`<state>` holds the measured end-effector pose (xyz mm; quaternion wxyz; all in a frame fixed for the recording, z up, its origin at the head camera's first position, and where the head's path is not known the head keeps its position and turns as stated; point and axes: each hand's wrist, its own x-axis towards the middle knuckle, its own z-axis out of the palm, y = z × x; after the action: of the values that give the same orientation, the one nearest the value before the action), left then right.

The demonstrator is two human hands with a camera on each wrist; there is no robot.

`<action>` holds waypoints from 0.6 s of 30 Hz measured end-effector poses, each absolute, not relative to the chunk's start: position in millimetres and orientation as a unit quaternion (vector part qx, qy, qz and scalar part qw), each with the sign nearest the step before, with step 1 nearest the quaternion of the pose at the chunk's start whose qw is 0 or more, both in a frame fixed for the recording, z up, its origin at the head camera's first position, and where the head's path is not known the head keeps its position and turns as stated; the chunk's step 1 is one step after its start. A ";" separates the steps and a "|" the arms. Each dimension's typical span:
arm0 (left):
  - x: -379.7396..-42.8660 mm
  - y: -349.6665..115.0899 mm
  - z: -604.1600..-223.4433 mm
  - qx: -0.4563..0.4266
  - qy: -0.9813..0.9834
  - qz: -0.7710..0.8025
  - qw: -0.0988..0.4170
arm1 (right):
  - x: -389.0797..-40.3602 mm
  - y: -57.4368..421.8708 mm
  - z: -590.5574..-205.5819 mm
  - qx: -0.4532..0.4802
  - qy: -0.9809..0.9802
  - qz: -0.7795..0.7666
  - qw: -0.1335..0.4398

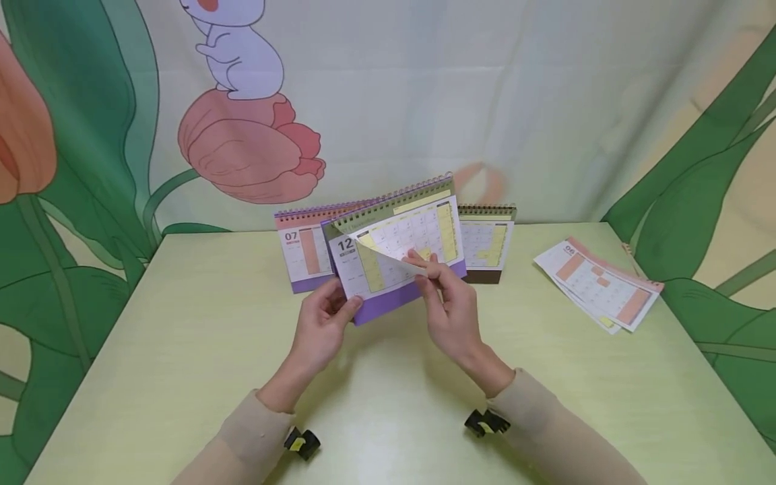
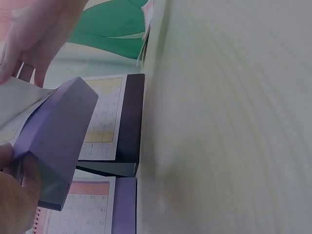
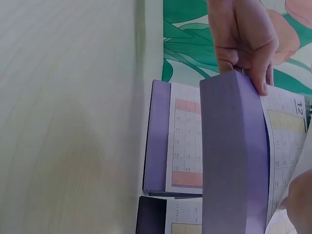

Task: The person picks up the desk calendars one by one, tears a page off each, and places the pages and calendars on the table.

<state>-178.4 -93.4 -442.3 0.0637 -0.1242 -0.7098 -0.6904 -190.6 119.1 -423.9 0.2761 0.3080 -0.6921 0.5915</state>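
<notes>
A spiral-bound desk calendar (image 1: 388, 296) with a purple base is held up above the table, tilted. My left hand (image 1: 321, 323) grips its lower left corner, the thumb on the front. My right hand (image 1: 451, 310) pinches the lower edge of a calendar page (image 1: 418, 236), which is lifted and curls away from the sheet marked 12 below it. In the right wrist view the purple base (image 3: 224, 156) shows from underneath, with the left hand (image 3: 246, 39) at its far end. In the left wrist view the right hand (image 2: 39, 44) is partly cut off.
Behind stand a pink calendar marked 07 (image 1: 297, 252) and a dark-based calendar (image 1: 488, 249). Loose calendar pages (image 1: 600, 283), the top one marked 06, lie at the table's right edge. A patterned curtain (image 1: 394, 121) hangs behind the table (image 1: 200, 323).
</notes>
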 end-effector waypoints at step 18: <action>-181.1 -83.6 -441.8 -0.110 -0.734 -0.664 0.092 | -189.4 137.4 -429.1 0.244 -0.697 0.644 0.201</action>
<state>-181.1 -83.6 -441.8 0.0921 -0.1099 -0.7336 -0.6643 -189.4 137.4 -429.1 0.2008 0.2442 -0.6970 0.6436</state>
